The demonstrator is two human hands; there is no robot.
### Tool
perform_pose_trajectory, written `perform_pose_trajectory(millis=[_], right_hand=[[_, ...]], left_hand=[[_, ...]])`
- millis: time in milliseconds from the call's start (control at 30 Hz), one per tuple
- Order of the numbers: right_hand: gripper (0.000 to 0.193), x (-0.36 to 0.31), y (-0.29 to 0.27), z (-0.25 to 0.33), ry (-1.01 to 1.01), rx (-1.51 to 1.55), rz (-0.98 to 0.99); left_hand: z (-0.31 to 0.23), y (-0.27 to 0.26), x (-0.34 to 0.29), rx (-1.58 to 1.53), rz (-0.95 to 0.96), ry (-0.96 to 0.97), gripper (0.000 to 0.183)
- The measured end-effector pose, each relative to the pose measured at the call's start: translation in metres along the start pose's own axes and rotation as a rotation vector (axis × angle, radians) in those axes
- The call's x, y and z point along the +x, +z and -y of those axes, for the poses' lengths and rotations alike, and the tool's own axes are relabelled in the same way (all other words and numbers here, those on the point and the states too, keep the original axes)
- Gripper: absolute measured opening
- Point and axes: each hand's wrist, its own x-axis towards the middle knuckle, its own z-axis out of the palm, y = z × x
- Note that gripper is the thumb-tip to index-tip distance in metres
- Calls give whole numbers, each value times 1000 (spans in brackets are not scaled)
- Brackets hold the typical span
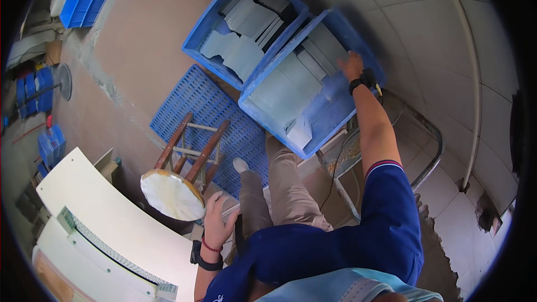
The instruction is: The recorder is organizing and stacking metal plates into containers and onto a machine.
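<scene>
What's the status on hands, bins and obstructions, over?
Left hand open, seemingly empty. Right hand at nearer blue bin, grip unclear. Grey slabs part-fill that bin. Possible obstruction: round stool beside left hand.

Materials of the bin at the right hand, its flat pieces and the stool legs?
Blue bin: likely plastic, matte, with a thick moulded rim. Flat pieces: matte, pale, straight-edged; card, plastic or ceramic, unclear. Stool legs: probably varnished wood, from their reddish-brown colour.

Had two big blue crates by the right hand, just one round stool beside the left hand, plus one blue lattice pallet further ahead of that left one.
</scene>
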Motion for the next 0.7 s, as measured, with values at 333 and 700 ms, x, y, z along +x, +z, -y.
perform_pose_trajectory(millis=[333, 700], right_hand=[[74, 27, 16, 27, -130, -67, 13], [67, 27, 9, 22, -288, -205, -12]], left_hand=[[-2, 4, 44, 17, 71, -33, 40], [-4, 6, 56, -23, 150, -91, 39]])
